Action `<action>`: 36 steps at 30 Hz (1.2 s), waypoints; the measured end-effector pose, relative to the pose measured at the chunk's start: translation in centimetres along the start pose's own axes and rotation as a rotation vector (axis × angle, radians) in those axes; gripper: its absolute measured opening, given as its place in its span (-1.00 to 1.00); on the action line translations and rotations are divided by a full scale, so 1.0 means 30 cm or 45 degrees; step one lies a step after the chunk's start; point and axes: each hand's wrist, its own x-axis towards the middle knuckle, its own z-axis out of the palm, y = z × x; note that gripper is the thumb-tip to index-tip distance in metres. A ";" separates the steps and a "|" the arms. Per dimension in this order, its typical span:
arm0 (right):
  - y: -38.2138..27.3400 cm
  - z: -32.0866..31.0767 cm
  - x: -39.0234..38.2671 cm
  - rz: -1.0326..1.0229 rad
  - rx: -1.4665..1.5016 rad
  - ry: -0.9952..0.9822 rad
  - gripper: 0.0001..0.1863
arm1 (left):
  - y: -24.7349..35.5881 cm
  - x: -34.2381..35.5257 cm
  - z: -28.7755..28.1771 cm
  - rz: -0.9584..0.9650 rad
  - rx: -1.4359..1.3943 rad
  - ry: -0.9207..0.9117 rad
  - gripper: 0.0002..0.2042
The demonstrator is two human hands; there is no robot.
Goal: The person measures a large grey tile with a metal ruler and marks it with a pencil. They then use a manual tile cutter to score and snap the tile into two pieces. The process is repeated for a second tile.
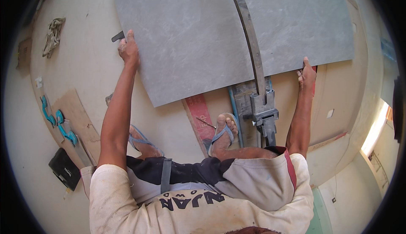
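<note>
A large grey tile (pixel 190 43) lies at an angle under the long metal rail (pixel 252 43) of a manual tile cutter. My left hand (pixel 129 52) is closed on the tile's left edge, thumb on top and fingers partly hidden below. At the near edge, toward the right corner, my right hand (pixel 307 75) grips the same tile with its thumb pointing up. The cutter's dark carriage (pixel 264 109) sits at the near end of the rail, between my arms. Beside my left hand a small dark flat piece (pixel 118 36) juts out past the tile's edge.
My sandalled foot (pixel 224 134) rests beside the cutter's base, next to a red printed strip (pixel 198 111). At the left are teal suction lifters (pixel 65 128), a black case (pixel 64 169) and a crumpled cloth (pixel 53 37). Brown sheeting (pixel 334 94) lies at the right.
</note>
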 end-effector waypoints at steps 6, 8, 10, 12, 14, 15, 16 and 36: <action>0.002 -0.007 0.051 -0.014 -0.116 0.027 -0.38 | -0.011 -0.005 0.007 0.019 -0.119 -0.006 -0.49; -0.021 0.003 0.038 0.000 -0.171 0.077 -0.34 | -0.008 -0.017 0.009 0.035 -0.053 -0.014 -0.49; -0.032 0.016 -0.006 0.057 -0.197 0.067 -0.48 | 0.018 -0.042 0.008 -0.026 0.022 0.027 -0.49; -0.036 0.004 -0.009 0.023 -0.206 0.062 -0.46 | 0.046 -0.056 0.011 -0.028 0.034 0.042 -0.49; -0.006 -0.004 0.010 -0.043 -0.220 0.060 -0.33 | 0.045 -0.049 0.009 0.023 0.009 0.049 -0.48; -0.010 0.006 0.001 -0.058 -0.233 0.064 -0.29 | 0.041 -0.045 0.005 0.011 0.017 0.055 -0.48; -0.018 0.011 -0.007 -0.038 -0.255 0.086 -0.28 | 0.038 -0.041 0.004 0.000 0.025 0.062 -0.48; 0.018 -0.009 0.007 -0.157 -0.129 0.021 -0.41 | -0.012 0.017 0.028 0.111 0.388 0.221 -0.32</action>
